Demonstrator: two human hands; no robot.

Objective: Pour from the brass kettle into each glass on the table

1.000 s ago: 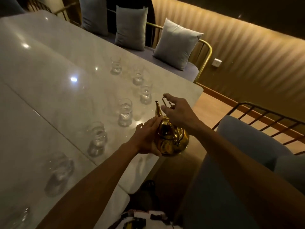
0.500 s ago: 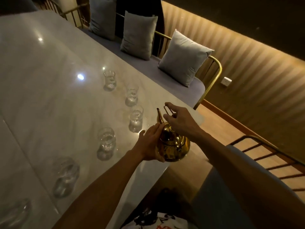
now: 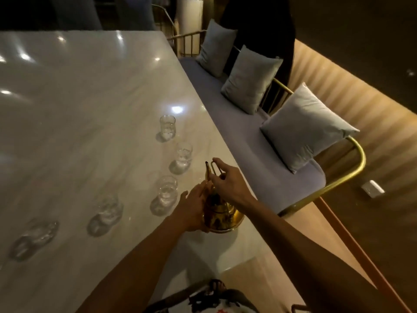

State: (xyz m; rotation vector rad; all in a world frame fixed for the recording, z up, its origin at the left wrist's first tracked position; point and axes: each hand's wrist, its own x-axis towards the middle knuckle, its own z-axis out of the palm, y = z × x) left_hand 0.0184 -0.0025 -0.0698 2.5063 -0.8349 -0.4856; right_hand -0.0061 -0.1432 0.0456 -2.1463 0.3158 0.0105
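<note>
The brass kettle stood upright near the table's right edge, its rounded, polished belly catching warm gold light and its thin spout rising straight. The left hand lay cupped flat against the kettle's left side, fingers curved around the metal. The right hand came in from above and pinched the slim wire handle loop between thumb and fingers. The tabletop was pale, glossy stone with faint veining and bright reflected spots.

Small clear tumblers ran in a loose curved line across it. The nearest glass stood just beside the left hand's fingertips; two more at lower left were blurred. Beyond the spout stood another glass, then the farthest glass, all cylindrical with thick bases.

Past the table's edge ran a bench with a grey-lilac cushioned seat, a curved brass-coloured tube frame and three soft square grey pillows. Behind it the wall was ribbed.
</note>
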